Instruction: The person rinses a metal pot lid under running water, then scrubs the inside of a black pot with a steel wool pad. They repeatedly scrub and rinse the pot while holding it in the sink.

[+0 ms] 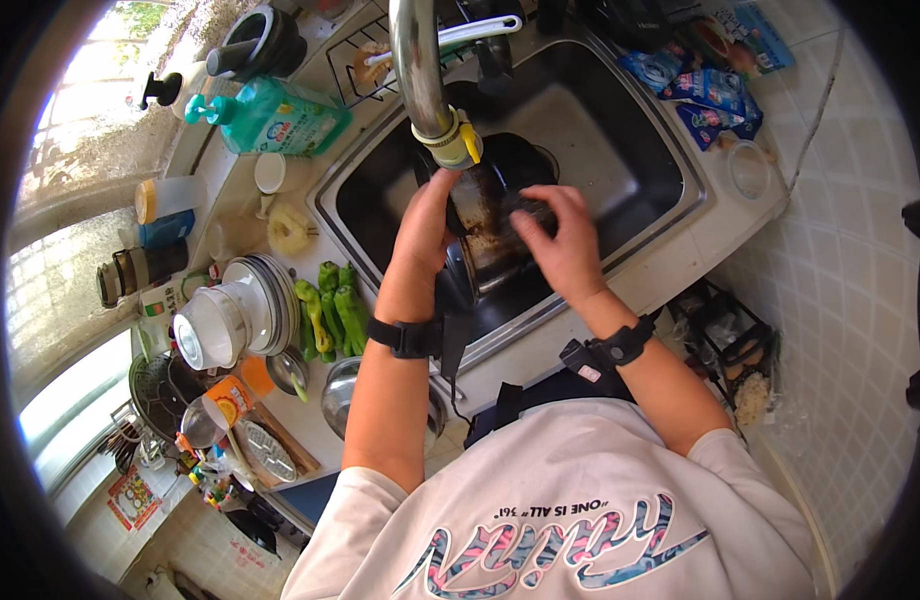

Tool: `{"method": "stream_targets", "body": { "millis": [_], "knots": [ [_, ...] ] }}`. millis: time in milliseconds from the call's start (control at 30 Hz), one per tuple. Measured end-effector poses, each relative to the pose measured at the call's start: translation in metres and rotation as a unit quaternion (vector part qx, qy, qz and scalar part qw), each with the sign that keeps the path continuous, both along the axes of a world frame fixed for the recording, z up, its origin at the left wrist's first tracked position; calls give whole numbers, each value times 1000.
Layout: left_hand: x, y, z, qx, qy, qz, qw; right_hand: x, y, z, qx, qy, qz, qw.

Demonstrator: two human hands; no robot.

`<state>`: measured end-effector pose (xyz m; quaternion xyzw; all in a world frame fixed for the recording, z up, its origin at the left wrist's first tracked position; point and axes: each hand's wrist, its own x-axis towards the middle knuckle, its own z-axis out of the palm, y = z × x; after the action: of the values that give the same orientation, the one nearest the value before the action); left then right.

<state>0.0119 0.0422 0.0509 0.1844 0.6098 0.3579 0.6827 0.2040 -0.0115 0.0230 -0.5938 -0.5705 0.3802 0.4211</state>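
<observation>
Over the sink [658, 161], my left hand [422, 225] grips the left edge of a dark metal pan [484, 225] with brown stains; its fingers are partly hidden behind the edge. My right hand [565, 232] pinches a dark scouring pad [521, 214] against the right side of the stained surface; the pad is blurred. The pan stands tilted in the basin. Its exact shape is hard to tell. Black cookware [516, 154] lies behind it. The metal faucet [418, 75], with a yellow lever on its spout, hangs just above my left hand.
Left of the sink are green peppers [340, 307], stacked plates [280, 300], a yellow mesh scrubber [288, 229] and a green pump bottle [280, 120]. A wire rack [355, 67] holds a white-handled brush [475, 31]. Blue packets [711, 97] and a clear plastic cup [748, 171] sit on the right.
</observation>
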Motion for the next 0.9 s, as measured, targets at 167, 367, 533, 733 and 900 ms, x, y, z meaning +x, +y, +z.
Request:
{"method": "stream_targets", "body": {
  "millis": [167, 367, 533, 733, 900],
  "knots": [
    [11, -47, -11, 206, -26, 31, 978, -21, 0, 5, 79, -54, 80, 992],
    [19, -94, -44, 234, 195, 39, 952, -22, 21, -2, 63, -37, 109, 991],
    [6, -97, -45, 241, 264, 4, 934, -20, 29, 7, 21, -70, 109, 991],
    [10, -91, -41, 234, 337, 0, 912, -30, 56, 12, 15, -168, 163, 972],
    [13, -75, -41, 222, 373, 6, 901, -44, 59, 9, 76, -229, 158, 957]
  ]
}}
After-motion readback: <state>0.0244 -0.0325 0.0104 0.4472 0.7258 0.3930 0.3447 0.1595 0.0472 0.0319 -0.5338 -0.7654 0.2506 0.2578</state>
